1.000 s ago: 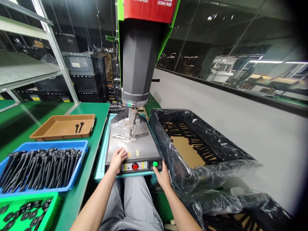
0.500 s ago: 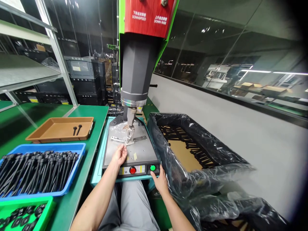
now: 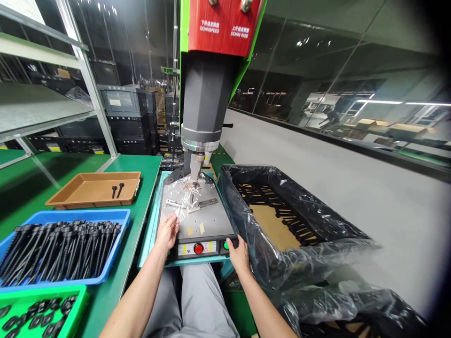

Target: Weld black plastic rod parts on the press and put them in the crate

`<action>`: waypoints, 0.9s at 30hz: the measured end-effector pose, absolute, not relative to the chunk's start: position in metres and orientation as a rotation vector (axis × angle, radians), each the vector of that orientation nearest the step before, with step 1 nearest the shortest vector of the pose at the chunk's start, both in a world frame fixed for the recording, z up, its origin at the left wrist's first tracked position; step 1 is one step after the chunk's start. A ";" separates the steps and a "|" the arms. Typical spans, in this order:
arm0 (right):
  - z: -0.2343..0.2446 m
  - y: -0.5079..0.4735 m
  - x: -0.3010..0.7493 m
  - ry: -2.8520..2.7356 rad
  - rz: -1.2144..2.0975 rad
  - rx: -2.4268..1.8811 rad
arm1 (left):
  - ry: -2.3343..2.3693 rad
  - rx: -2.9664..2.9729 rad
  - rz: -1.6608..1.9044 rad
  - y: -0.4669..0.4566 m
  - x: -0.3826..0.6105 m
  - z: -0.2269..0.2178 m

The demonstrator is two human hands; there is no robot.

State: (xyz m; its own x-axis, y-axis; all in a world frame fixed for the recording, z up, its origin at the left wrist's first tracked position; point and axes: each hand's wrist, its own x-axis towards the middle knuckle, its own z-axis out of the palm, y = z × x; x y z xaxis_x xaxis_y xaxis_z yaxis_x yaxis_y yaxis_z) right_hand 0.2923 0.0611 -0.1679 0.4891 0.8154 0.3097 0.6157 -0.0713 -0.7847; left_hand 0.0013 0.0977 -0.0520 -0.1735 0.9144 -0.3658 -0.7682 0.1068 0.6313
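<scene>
A press machine with a grey head (image 3: 204,98) stands over a metal base plate (image 3: 207,220). A sheet of clear plastic film (image 3: 183,195) lies on the plate under the press tip. My left hand (image 3: 167,231) rests on the plate and pinches the near edge of the film. My right hand (image 3: 238,253) lies at the front right corner of the machine, its thumb on the green button (image 3: 226,244). A red button (image 3: 198,248) sits on the front panel between my hands.
A blue tray (image 3: 63,251) full of several long black bolts, a brown tray (image 3: 93,189) with two bolts and a green tray (image 3: 42,312) of small black parts stand on the green table at left. A bag-lined box (image 3: 282,220) of black parts stands at right.
The press head has risen off the plate. My left hand moved from the plate's front edge to the film and took hold of its edge. My right hand stays at the green button.
</scene>
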 end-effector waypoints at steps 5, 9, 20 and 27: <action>-0.110 0.091 0.245 -1.498 0.266 -1.438 | 0.793 0.201 1.486 0.098 0.002 -0.045; -0.064 0.148 0.205 -1.622 0.498 -1.285 | 0.720 0.242 1.484 0.101 0.007 -0.024; 0.001 0.230 0.149 -1.594 0.502 -1.347 | 0.678 0.407 1.495 0.128 0.009 0.015; 0.027 0.233 0.151 -1.674 0.357 -1.268 | 0.712 0.418 1.483 0.139 0.011 0.020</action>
